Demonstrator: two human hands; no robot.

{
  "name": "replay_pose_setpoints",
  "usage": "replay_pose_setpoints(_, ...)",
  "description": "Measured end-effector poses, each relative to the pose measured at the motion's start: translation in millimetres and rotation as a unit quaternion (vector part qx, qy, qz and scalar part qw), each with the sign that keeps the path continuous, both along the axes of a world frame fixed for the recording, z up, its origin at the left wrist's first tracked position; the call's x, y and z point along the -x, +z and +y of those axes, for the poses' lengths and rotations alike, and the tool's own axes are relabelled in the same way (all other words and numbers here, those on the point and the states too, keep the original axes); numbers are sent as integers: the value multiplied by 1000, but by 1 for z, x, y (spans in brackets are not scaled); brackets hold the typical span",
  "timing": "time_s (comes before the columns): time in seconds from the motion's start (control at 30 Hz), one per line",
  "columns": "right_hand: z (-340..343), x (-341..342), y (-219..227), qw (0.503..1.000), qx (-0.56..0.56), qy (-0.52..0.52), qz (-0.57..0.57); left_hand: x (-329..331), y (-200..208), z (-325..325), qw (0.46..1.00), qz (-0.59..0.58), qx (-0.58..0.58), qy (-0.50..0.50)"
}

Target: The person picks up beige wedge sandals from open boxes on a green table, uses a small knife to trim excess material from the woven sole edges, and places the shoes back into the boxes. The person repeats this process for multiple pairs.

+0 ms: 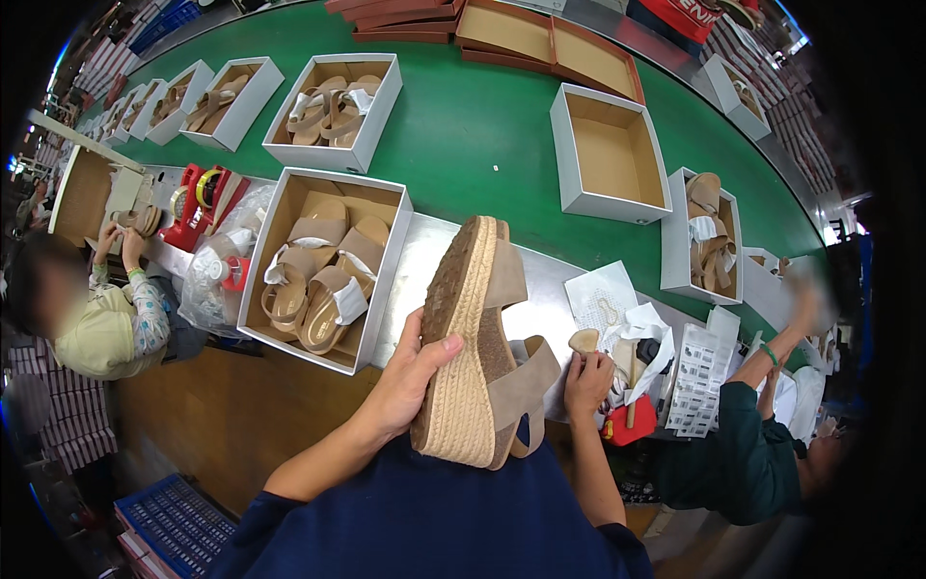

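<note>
- Wedge sandal (479,347), tan suede straps and rope-wrapped sole, is up in front of my chest, sole facing left, toe end up, above the near edge of the bench (540,309).
- Left hand (410,378): fingers closed round the rope sole at the heel end, thumb across the side. Firm hold, carrying the whole shoe.
- Right hand (586,378): fingers curled on a small tan pad (584,340), just right of the sandal's strap; not touching the shoe as far as I can tell.
- Step, my read: inspection or finishing of one sandal before it's boxed. Next move likely needs the left hand steady and the shoe turned so the right hand can reach the surface it's after.
- Count, near: one sandal in hand; one red tool (629,422) by the right hand; a sheet of labels (696,376); crumpled white paper (641,323).
- One open white box (328,270) left of the sandal, holding a pair of sandals with paper wrap.
- Two other people: one seated on the left (96,318), one on the right in a dark green sleeve (748,454).
- Green conveyor belt (482,135) beyond: one empty white box (610,154), one box with a pair (338,111), one box with sandals at right (706,236), about four more filled boxes at far left, blurry.
- Farthest: brown trays (550,39), two clear.
</note>
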State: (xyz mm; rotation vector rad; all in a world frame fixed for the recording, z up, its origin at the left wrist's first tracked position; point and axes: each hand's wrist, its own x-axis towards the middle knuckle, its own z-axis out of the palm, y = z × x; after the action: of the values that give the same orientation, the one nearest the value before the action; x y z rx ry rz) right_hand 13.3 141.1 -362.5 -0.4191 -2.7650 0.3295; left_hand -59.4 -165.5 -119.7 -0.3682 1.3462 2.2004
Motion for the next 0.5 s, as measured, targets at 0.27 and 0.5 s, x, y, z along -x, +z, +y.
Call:
replay_pose_setpoints(0.27, -1, 1, -9, 999, -1, -15, 41, 6, -9, 2, 999, -4, 20, 26)
replay_pose_setpoints(0.5, 18, -4, 6, 993, 45, -22, 107, 10, -9, 10, 1000, 4, 17, 19)
